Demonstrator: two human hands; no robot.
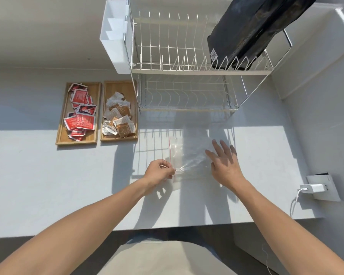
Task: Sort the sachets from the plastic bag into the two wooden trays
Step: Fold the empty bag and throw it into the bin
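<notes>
The sorting is looking almost done. The clear plastic bag [187, 155] is lying flat on the white tabletop [48, 175], just in front of the person, and it is looking empty, though it is so see-through that a last sachet inside would be hard to spot. The left hand [159, 171] is pinching the bag's near corner by the red zip strip [170, 155], so that grip is closed on the bag. The right hand [223, 161] is lying spread out with its fingers open, right at the other side of the bag; I cannot tell if it is pressing on the plastic or just hanging above it.

The red sachets [80, 112] are piling up in the left wooden tray [60, 133]. The white and brown sachets [118, 118] are sitting in the right wooden tray [134, 108]. The two trays are lying side by side, to the left of the wire dish rack [187, 66].

I think the next move is checking the bag for leftovers, and that is calling for feeling or shaking it gently while the pinch is holding.

The words on the sachets are too small to read. A black bag [246, 26] on the rack is getting cut off at the top edge.
</notes>
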